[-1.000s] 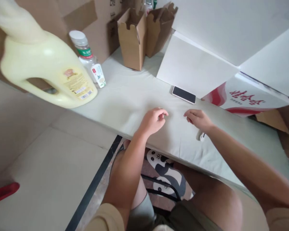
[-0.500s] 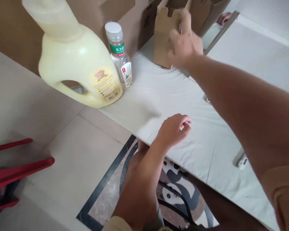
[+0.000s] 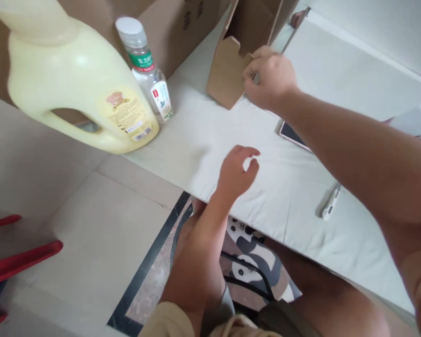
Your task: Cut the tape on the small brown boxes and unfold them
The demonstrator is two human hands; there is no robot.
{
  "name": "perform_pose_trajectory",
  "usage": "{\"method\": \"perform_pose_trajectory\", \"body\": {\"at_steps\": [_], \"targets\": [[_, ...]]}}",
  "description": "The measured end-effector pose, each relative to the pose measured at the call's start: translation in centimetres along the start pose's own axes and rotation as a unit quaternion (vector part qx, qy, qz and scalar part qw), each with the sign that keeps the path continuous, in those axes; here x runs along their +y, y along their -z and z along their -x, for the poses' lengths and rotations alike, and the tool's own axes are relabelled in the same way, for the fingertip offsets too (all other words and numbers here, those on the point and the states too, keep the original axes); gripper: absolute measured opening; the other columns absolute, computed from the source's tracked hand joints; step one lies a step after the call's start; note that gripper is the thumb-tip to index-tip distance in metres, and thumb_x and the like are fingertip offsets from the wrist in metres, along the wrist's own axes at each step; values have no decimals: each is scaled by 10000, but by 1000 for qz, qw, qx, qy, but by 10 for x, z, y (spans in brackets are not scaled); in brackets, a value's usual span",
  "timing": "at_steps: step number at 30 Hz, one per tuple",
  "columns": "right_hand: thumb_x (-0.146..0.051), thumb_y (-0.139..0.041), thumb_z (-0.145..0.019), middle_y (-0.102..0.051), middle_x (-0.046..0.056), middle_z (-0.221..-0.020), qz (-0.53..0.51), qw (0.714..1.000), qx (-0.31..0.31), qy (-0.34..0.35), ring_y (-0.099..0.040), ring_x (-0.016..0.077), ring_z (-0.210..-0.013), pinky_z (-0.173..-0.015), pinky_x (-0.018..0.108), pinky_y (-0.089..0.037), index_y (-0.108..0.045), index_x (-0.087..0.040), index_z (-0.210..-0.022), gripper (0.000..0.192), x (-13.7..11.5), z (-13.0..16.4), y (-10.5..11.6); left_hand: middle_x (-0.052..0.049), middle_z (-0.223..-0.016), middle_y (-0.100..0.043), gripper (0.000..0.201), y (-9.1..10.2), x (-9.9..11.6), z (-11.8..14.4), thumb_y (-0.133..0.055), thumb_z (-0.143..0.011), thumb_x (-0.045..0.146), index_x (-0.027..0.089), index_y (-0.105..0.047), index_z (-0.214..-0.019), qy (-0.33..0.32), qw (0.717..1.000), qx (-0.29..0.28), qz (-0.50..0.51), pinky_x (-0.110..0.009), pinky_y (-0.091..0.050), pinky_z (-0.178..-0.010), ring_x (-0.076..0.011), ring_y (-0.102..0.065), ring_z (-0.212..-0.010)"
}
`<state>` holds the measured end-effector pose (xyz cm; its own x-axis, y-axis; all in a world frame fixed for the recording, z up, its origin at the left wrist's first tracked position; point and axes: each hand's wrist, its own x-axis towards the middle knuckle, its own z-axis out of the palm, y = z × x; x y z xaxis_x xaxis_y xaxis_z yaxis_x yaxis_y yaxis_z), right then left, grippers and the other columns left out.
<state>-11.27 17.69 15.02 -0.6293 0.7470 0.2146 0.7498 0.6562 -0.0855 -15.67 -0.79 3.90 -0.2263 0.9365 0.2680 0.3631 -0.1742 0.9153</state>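
Observation:
My right hand [image 3: 271, 75] is closed, its curled fingers on the near edge of a brown cardboard box [image 3: 226, 72]. The box is open-topped, has a notched edge and leans over on the cloth. My left hand [image 3: 237, 171] holds nothing; it hovers over the near edge of the white-covered table [image 3: 210, 135] with thumb and finger curved apart. Left of the box stand a clear bottle [image 3: 150, 77] with a white cap and green label, and a large pale-yellow jug [image 3: 80, 79] with a handle.
A dark-screened phone [image 3: 294, 135] lies partly under my right forearm, and a small white stick-shaped device [image 3: 331, 203] is nearer. A large carton [image 3: 182, 37] stands behind the bottles. Red plastic legs [image 3: 24, 262] show at lower left. Someone's fingers [image 3: 297, 18] appear at the far edge.
The box has gone from upright to leaning, with my right hand at its edge. My left hand's fingers have spread a little. The whole view has shifted, showing more of the phone.

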Motion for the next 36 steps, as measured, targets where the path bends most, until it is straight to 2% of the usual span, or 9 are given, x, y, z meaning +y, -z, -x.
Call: {"method": "perform_pose_trajectory", "body": {"at_steps": [4, 6, 11, 14, 17, 20, 23, 29, 36], "targets": [[-214, -545, -933, -740, 96, -873, 15, 999, 45, 7, -736, 238, -947, -918, 394, -594, -609, -174, -658, 285, 25, 105, 28, -84, -1196, -667, 177, 7, -16, -4, -476, -1028, 307, 239, -595, -1140, 11, 959, 282, -12, -431, -519, -1078, -225, -618, -1231], [-259, -546, -912, -707, 76, -729, -9, 996, 92, 15, -723, 231, -761, -745, 396, -586, -544, -212, -584, 331, 39, 171, 43, -86, -1267, -615, 279, 10, -24, -6, -385, -1076, 427, 246, -562, -1195, 41, 942, 331, 37, -447, -489, -1113, -230, -578, -1292], [-307, -618, -910, -754, 30, -989, -60, 967, 237, -76, -734, 321, -841, -676, 507, -536, -646, -342, -751, 165, 61, 325, 47, -68, -1421, -643, 541, -1, -26, -5, -403, -1017, 697, 296, -575, -1337, -57, 974, 166, 141, -452, -487, -1173, -279, -586, -1404], [-346, -620, -899, -728, 40, -1196, -60, 942, 312, -112, -712, 382, -1077, -863, 600, -563, -674, -417, -1025, 155, 66, 378, 24, -63, -1411, -699, 596, -18, -14, -2, -435, -981, 747, 296, -646, -1308, -91, 978, 35, 187, -440, -534, -1142, -297, -645, -1370], [-450, -525, -951, -648, 76, -1426, -113, 926, 331, -142, -594, 382, -1375, -1119, 662, -485, -608, -365, -1315, 383, 69, 396, -3, -81, -1363, -747, 649, -38, -2, 2, -413, -972, 765, 270, -691, -1287, -94, 971, -48, 214, -451, -570, -1110, -312, -691, -1314], [-462, -392, -1000, -673, 96, -1418, -129, 919, 330, -172, -494, 351, -1501, -1245, 668, -362, -630, -291, -1325, 438, 71, 393, -20, -90, -1367, -754, 656, -54, 5, 5, -443, -961, 758, 264, -695, -1312, -109, 965, -78, 226, -453, -574, -1112, -317, -696, -1315], [-442, -288, -1009, -706, 96, -1365, -133, 911, 336, -200, -541, 332, -1469, -1303, 662, -275, -677, -274, -1258, 492, 69, 386, -25, -85, -1399, -740, 624, -64, 8, 6, -476, -956, 741, 262, -729, -1266, -126, 966, -65, 217, -481, -542, -1163, -325, -667, -1365], [-442, -252, -1001, -713, 89, -1280, -148, 898, 364, -197, -625, 336, -1352, -1298, 657, -291, -688, -295, -1195, 500, 67, 384, -32, -66, -1232, -805, 653, -71, 11, 6, -401, -976, 748, 243, -802, -872, -145, 977, -21, 155, -486, -579, -1101, -288, -745, -1198], [-626, -168, -987, -692, 115, -1212, -158, 898, 360, -199, -654, 381, -1293, -1274, 688, -307, -650, -289, -1182, 620, 71, 385, -39, -61, -1253, -774, 530, -79, -5, 8, -473, -982, 680, 260, -767, -1116, -123, 981, 8, 148, -452, -583, -1063, -277, -739, -1182]]}}
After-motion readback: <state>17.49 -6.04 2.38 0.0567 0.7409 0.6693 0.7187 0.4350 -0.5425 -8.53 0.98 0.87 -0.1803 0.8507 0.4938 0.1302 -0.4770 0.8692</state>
